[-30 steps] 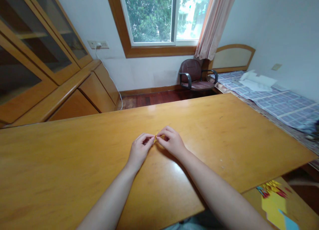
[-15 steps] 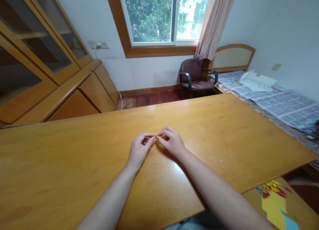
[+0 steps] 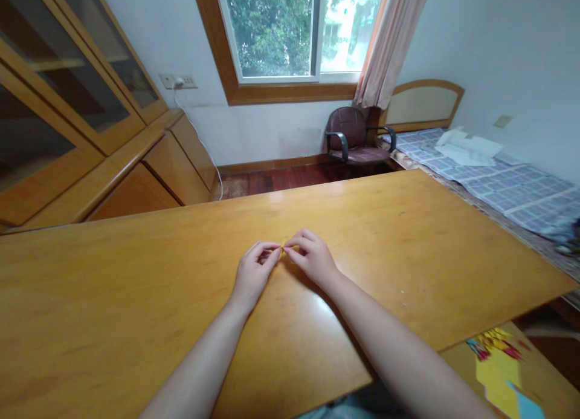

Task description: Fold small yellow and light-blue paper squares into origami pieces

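Observation:
Both hands meet above the middle of the wooden table (image 3: 149,304). A small yellow paper piece (image 3: 283,248) is pinched between them, and the fingers cover most of it. On its left side, my left hand (image 3: 257,268) is closed, with thumb and fingertips pressed on the piece. My right hand (image 3: 312,257) is closed from the other side, thumb and index finger gripping the same piece. The fingertips of the two hands almost touch. How the paper is folded is too small to tell.
At the lower right, a lower surface holds yellow paper sheets (image 3: 497,373), a light blue sheet (image 3: 525,402) and several small folded yellow and red pieces (image 3: 496,341). Beyond the table stand a chair (image 3: 348,132), a bed (image 3: 507,183) and a cabinet (image 3: 136,192).

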`<state>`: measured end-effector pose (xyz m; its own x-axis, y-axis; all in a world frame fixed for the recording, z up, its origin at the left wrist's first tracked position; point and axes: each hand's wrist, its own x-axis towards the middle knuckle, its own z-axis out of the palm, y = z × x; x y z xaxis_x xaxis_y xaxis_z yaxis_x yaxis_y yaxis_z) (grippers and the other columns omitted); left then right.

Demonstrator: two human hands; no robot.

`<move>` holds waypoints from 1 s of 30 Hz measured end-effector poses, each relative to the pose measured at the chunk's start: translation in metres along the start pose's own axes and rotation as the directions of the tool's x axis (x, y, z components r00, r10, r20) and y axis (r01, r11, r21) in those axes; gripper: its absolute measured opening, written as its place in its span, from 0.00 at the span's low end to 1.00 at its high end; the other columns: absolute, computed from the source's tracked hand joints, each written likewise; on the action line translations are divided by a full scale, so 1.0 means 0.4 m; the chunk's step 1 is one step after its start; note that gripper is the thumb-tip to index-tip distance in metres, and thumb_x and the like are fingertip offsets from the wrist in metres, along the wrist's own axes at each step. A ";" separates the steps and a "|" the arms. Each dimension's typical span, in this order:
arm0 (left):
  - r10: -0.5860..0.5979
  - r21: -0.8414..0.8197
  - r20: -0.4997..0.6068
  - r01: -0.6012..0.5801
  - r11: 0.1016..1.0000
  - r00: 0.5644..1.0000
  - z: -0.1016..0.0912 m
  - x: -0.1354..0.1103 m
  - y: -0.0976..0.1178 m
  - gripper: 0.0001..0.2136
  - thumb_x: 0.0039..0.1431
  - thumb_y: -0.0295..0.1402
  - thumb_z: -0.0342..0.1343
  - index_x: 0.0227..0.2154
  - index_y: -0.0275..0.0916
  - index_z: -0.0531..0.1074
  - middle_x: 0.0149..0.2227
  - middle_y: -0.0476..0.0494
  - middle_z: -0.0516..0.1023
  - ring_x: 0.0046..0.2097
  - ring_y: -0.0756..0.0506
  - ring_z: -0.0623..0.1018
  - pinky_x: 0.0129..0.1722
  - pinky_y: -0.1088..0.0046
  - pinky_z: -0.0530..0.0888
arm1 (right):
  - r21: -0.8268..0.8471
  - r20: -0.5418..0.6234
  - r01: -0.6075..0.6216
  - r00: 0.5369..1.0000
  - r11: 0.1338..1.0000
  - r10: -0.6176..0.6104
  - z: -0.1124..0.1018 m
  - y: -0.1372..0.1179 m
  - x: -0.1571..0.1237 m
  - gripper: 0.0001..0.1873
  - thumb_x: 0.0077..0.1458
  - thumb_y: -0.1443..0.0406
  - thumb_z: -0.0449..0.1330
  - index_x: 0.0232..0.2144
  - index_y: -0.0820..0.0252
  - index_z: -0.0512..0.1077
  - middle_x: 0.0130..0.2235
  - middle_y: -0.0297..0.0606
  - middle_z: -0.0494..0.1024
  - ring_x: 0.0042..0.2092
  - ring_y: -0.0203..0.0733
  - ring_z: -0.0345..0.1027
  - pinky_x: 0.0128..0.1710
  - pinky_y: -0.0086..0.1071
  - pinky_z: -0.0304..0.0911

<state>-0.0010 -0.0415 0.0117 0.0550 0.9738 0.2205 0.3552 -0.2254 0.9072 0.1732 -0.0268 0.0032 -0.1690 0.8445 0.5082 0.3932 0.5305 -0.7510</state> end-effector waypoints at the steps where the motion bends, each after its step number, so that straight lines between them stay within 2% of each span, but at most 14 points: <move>1: 0.001 0.002 0.000 -0.001 1.000 1.000 0.000 0.000 0.000 0.09 0.59 0.40 0.58 0.34 0.39 0.77 0.34 0.46 0.78 0.36 0.46 0.77 0.37 0.73 0.72 | 0.008 0.000 0.004 1.000 1.000 -0.004 0.001 0.001 0.000 0.04 0.57 0.68 0.62 0.32 0.58 0.78 0.33 0.36 0.73 0.33 0.36 0.67 0.34 0.28 0.63; 7: 0.010 0.020 0.011 -0.010 1.000 1.000 0.000 0.000 -0.004 0.09 0.59 0.39 0.57 0.34 0.39 0.77 0.34 0.46 0.78 0.36 0.46 0.76 0.36 0.73 0.72 | 0.058 -0.017 -0.008 1.000 0.998 0.009 -0.002 -0.001 0.003 0.04 0.57 0.67 0.63 0.32 0.57 0.79 0.31 0.36 0.74 0.33 0.37 0.67 0.34 0.30 0.64; 18: 0.020 0.039 0.013 -0.021 0.999 1.000 0.002 0.002 -0.008 0.09 0.59 0.39 0.57 0.34 0.40 0.77 0.35 0.46 0.78 0.37 0.46 0.76 0.37 0.72 0.72 | 0.235 0.016 -0.161 0.987 0.958 0.162 -0.015 -0.006 0.016 0.03 0.54 0.66 0.65 0.29 0.58 0.78 0.30 0.34 0.76 0.31 0.36 0.66 0.32 0.29 0.61; 30: 0.025 0.061 0.008 -0.026 0.998 1.000 0.001 0.001 -0.009 0.07 0.59 0.37 0.58 0.34 0.40 0.77 0.34 0.47 0.78 0.36 0.47 0.76 0.36 0.73 0.72 | 0.244 0.047 -0.205 0.979 0.948 0.199 -0.012 -0.005 0.018 0.06 0.55 0.63 0.65 0.29 0.58 0.79 0.30 0.35 0.77 0.32 0.37 0.66 0.33 0.30 0.61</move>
<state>-0.0021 -0.0404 0.0085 0.0719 0.9680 0.2405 0.4098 -0.2485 0.8777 0.1756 -0.0221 0.0104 -0.1295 0.9359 0.3277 0.1871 0.3476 -0.9188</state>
